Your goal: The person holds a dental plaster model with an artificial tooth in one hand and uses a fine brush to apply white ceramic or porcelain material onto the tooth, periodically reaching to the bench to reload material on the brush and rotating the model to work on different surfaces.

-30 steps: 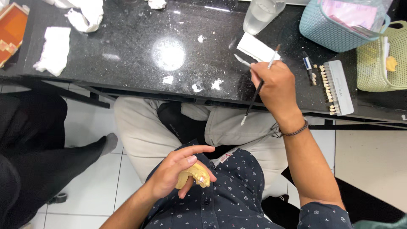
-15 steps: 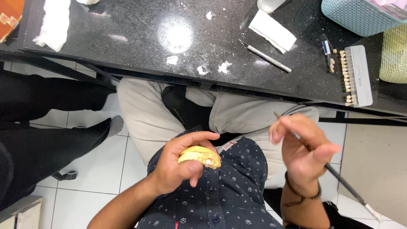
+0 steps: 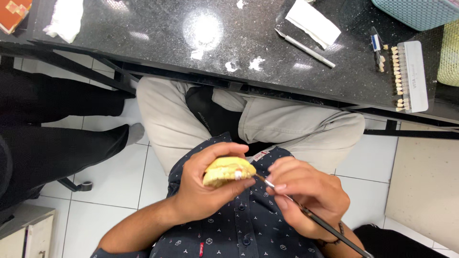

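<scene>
My left hand (image 3: 203,188) grips a yellow dental cast (image 3: 228,170) in front of my chest, above my lap. My right hand (image 3: 308,193) holds a thin dark-handled brush (image 3: 313,219) like a pen, and its tip touches the right end of the cast, where a small white tooth sits. Both hands are close together over my dark patterned shirt.
A black speckled countertop (image 3: 158,28) lies ahead with a white strip of sample teeth (image 3: 410,76), a metal instrument (image 3: 305,48), white paper (image 3: 313,22), a crumpled tissue (image 3: 64,21) and white crumbs. Another person's dark-trousered legs (image 3: 57,138) are at the left.
My right hand came back from the countertop with the brush and now rests its tip against the cast. My left hand has raised the cast slightly.
</scene>
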Demonstrator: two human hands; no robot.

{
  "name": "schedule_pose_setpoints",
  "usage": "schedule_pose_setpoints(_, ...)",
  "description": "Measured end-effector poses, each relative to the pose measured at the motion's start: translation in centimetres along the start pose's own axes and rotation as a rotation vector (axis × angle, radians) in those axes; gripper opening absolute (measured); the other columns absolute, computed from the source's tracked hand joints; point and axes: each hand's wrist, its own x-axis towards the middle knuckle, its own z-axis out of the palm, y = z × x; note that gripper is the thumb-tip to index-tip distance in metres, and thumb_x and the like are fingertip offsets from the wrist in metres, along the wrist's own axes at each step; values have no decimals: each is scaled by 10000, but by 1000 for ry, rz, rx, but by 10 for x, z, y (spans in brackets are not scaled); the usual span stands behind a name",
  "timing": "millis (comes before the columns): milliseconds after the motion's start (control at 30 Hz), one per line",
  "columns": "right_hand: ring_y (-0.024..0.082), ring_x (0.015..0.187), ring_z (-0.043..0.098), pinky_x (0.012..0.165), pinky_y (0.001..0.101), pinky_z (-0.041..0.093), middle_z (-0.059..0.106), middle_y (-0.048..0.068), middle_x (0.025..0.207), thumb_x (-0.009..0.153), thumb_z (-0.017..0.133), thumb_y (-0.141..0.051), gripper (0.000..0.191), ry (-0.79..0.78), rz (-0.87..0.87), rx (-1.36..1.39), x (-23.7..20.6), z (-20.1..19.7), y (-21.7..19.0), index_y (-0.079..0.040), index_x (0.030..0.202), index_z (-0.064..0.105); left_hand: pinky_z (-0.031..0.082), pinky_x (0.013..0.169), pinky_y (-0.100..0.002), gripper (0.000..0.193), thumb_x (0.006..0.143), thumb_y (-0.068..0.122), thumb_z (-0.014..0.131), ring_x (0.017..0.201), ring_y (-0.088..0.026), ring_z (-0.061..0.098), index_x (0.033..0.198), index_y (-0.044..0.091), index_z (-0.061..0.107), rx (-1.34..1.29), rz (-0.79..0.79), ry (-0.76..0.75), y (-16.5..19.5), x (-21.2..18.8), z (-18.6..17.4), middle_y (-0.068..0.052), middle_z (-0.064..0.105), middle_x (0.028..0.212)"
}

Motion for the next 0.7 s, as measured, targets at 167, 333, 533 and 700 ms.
schedule_pose_setpoints(167,297,1060,772,1087,511,592,766,156,965,923,701,108,206,85,67,16,3,9,3,4,1096,660,526,615,-237,617,788,-22,846,740,-69,635,1350,-28,590,-344,-393,48,-7,0,1,-65,712,1023)
schedule_pose_setpoints(333,332,1127,750,1054,465,613,753,210,1053,953,658,123,202,113,144,162,0,9,12,14,1118,615,518,714,-245,716,834,31,820,818,-88,623,1467,-32,492,-552,-331,-64,-12,2,-2,-66,666,1102)
schedule_pose_setpoints(533,360,1174,728,1041,442,618,737,239,1106,958,646,135,174,162,191,178,0,13,21,40,1101,617,562,908,-378,630,1060,356,495,946,-231,683,1540,-35,377,-852,-407,-69,-12,8,-4,-157,664,1086)
schedule_pose_setpoints(700,362,1183,739,1060,473,614,748,217,1058,947,666,126,179,150,177,131,2,14,20,29,1092,622,588,945,-425,623,1069,386,396,962,-243,692,1536,-20,323,-708,-443,-78,-11,6,0,-156,631,1051)
